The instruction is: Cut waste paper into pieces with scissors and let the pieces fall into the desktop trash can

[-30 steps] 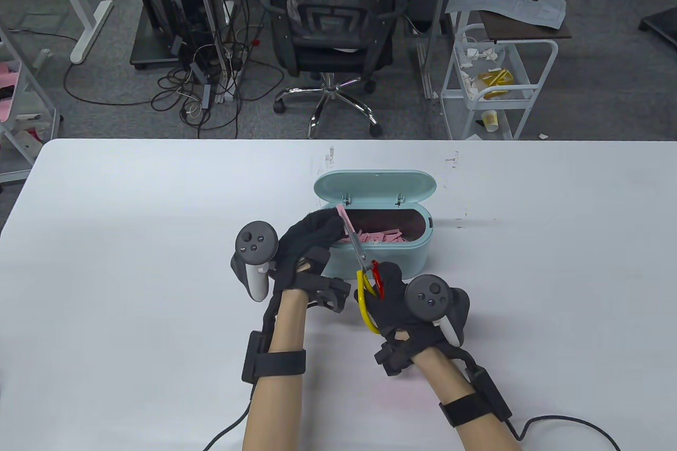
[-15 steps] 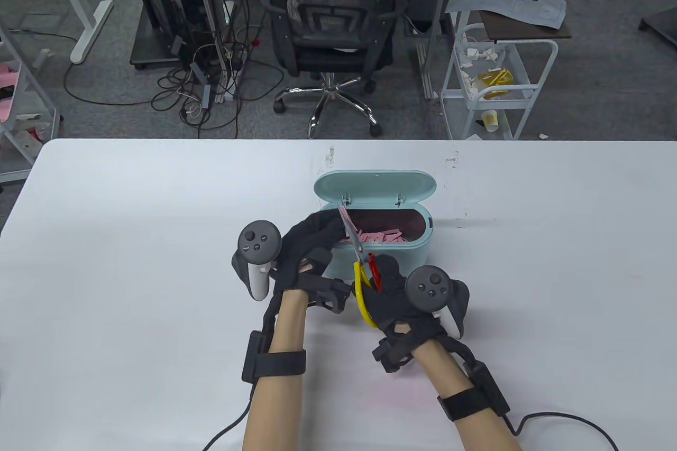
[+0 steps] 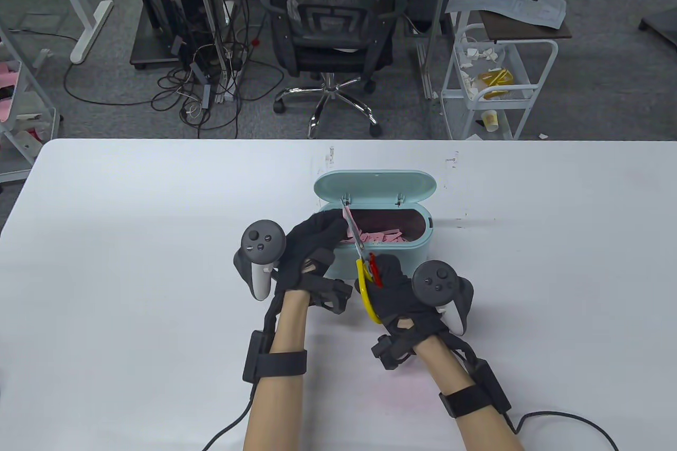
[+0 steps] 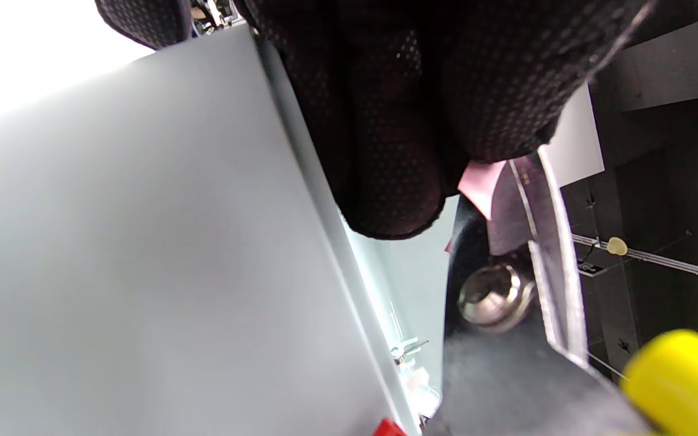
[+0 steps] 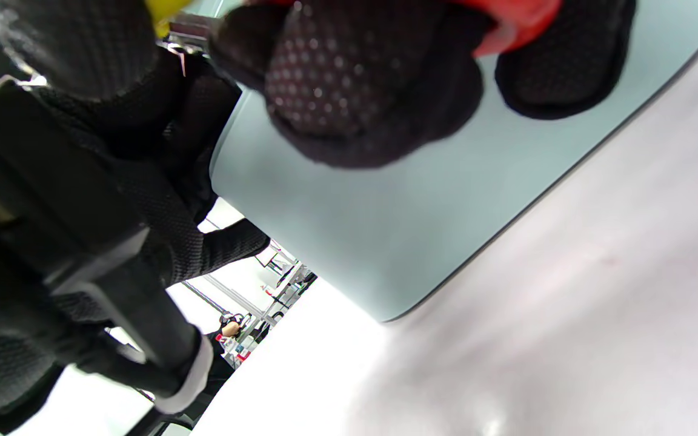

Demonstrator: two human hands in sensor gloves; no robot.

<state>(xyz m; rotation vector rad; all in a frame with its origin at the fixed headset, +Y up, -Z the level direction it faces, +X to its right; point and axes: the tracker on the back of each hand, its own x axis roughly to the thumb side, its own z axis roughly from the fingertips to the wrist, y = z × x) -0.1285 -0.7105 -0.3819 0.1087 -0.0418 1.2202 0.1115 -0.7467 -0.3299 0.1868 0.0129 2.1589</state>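
Nearest the table's front edge, the gloved right hand (image 3: 394, 292) has its fingers curled through the yellow and red loop handles of the steel-bladed scissors (image 3: 361, 256). In the right wrist view those fingertips (image 5: 349, 79) wrap the red loop just in front of the bin's pale wall. Beside it, the gloved left hand (image 3: 312, 245) reaches over the bin's near left corner, fingers bunched and pinching a narrow strip of pink waste paper (image 3: 347, 218). The left wrist view shows only a small pink corner (image 4: 482, 184) poking out below the glove, right against the blade near the pivot screw.

The scissors' long axis runs from the handles near the person, up and slightly leftward, tips aimed at the bin's back left hinge. The blades look nearly together on the strip, though I cannot tell whether the cut is through.

Just behind the hands, the pale teal oval desktop trash can (image 3: 418, 252) stands mid-table on the white table (image 3: 132, 260), its hinged lid (image 3: 375, 186) tipped open at the back. A good heap of pink cut strips (image 3: 383, 236) already lies inside, so I judge the job well along. What is left seems to be the short remnant in the left hand, good for perhaps a few more snips.
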